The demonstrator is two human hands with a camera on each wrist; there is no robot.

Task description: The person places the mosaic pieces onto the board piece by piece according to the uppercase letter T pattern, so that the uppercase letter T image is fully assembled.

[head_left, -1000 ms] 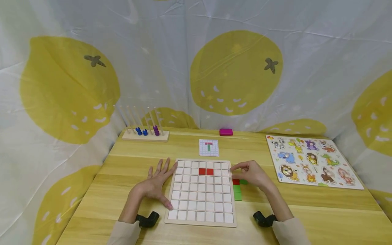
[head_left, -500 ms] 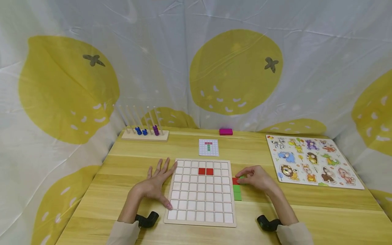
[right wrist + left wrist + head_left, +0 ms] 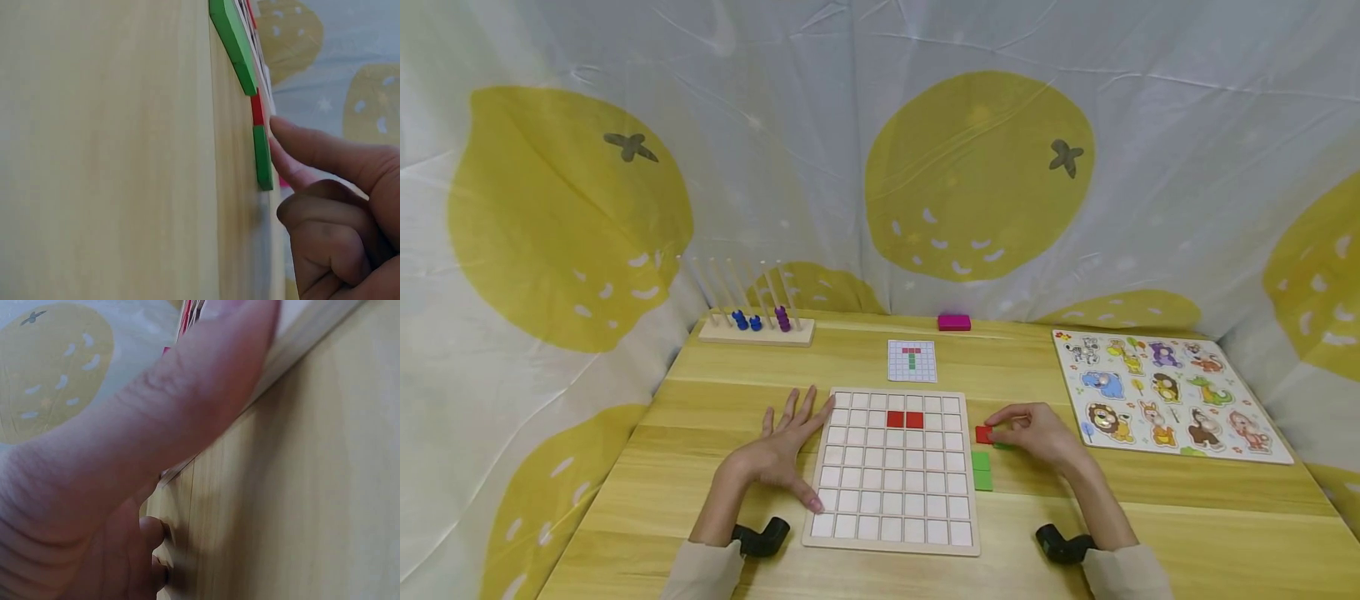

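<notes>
Pinching red tile (image 3: 982,434) w/ R grip (image 3: 1035,432).

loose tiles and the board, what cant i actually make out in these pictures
Head view: most of the lone green tile is hidden by the right hand.
Right wrist view: the low angle and the green pair leave only a sliver of the loose red tile, so whether it is lifted off the table cannot be told.
Left wrist view: the left hand covers part of the board; the top edge cuts off more.
</notes>
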